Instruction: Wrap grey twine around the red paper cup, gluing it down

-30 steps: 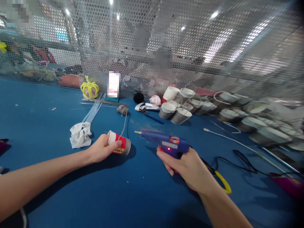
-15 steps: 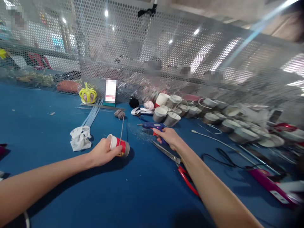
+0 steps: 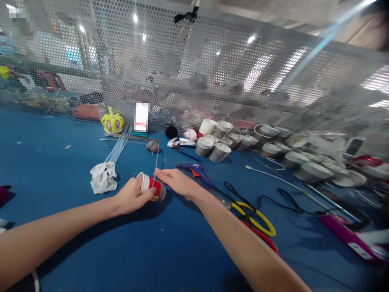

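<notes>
My left hand (image 3: 130,197) is wrapped round a red and white paper cup (image 3: 146,183) lying tilted, its open rim to the left and its base end covered in grey. My right hand (image 3: 174,181) is at the cup's upper right side, fingertips pinched on the strand of grey yarn (image 3: 157,158). That strand runs up to a small grey yarn ball (image 3: 152,146) on the table. Behind my right hand lies a blue glue gun (image 3: 197,168) with an orange trigger. Scissors with red and yellow handles (image 3: 264,222) lie partly under my right forearm.
Several grey-wrapped cups (image 3: 220,152) stand at the back right. A purple power strip (image 3: 346,233) and cables lie at right. Crumpled white plastic (image 3: 103,178), clear sticks (image 3: 119,145) and a yellow basket-like item (image 3: 112,121) are at left. A perforated metal screen (image 3: 164,61) closes the back.
My right hand has let go of the glue gun, now lying on the table, and moved left to the yarn at the cup. The scissors have shifted right. My left hand stays on the cup.
</notes>
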Tool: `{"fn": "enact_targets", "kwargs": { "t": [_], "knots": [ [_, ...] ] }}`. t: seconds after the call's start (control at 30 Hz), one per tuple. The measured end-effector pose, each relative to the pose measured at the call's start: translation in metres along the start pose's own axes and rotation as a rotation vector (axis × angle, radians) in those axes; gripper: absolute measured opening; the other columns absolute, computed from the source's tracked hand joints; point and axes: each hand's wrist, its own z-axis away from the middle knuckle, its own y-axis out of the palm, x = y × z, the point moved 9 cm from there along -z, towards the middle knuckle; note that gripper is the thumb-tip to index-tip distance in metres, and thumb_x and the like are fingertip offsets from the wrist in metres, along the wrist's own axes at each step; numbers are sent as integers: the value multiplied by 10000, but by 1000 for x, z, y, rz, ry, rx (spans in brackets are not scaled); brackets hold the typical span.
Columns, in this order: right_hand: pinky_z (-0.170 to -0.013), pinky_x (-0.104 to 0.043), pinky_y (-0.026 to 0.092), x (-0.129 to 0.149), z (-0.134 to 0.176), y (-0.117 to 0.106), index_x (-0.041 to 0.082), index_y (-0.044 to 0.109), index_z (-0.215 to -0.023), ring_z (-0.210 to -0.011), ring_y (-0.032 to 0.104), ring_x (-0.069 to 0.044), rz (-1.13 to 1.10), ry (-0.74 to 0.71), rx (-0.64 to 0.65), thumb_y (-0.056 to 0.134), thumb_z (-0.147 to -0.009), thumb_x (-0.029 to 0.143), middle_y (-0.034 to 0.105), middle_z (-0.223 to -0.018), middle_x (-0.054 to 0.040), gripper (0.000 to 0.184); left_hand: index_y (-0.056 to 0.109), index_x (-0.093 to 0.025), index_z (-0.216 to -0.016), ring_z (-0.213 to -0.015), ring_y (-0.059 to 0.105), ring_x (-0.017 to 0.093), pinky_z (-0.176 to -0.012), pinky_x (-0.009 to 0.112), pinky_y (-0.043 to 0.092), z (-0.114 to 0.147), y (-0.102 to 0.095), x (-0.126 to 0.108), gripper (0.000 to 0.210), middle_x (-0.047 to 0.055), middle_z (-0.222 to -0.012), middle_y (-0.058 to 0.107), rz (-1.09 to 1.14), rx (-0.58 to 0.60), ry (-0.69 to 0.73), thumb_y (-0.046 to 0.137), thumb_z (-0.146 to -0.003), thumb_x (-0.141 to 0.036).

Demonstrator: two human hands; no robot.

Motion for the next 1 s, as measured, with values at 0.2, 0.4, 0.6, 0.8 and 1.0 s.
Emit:
{"fn": "enact_targets", "kwargs": {
  "t": [0.2, 0.4, 0.6, 0.8, 1.0],
  "knots": [
    [-587, -221, 439, 15, 8, 13, 124, 601, -796, -623, 559, -100, -197, 37, -15, 491, -769, 352, 634, -746, -35, 255, 464, -137, -539, -443, 305, 64, -435, 193, 259, 5, 5, -11, 259, -53, -478, 362, -13, 61, 101, 418, -770, -244],
    [-581, -226, 417, 15, 26, -29, 149, 616, -673, -580, 521, -93, -294, 2, -207, 568, -719, 332, 605, -628, -5, 194, 521, -115, -640, -475, 358, 71, -453, 183, 301, 6, 17, 8, 244, -43, -525, 431, 456, 149, -239, 467, -732, -334],
    [-525, -222, 411, 9, 38, -42, 159, 614, -673, -526, 489, -87, -312, -23, -320, 581, -709, 346, 574, -584, 4, 193, 544, -115, -621, -451, 399, 77, -433, 181, 292, 12, 26, 19, 190, -33, -507, 494, 645, 144, -472, 524, -661, -300],
    [-544, -228, 423, 11, 40, -48, 161, 595, -647, -560, 510, -104, -200, -40, -372, 563, -716, 336, 570, -585, 2, 191, 523, -126, -588, -443, 388, 75, -433, 181, 284, 15, 30, 18, 197, -45, -493, 479, 596, 183, -482, 532, -657, -310],
    [-501, -210, 384, 12, 37, -45, 159, 574, -613, -512, 465, -91, -64, -51, -368, 542, -735, 326, 552, -556, 11, 210, 489, -124, -579, -463, 338, 63, -439, 170, 275, 18, 36, 1, 236, -51, -503, 413, 561, 288, -350, 486, -721, -313]
  ]
}}
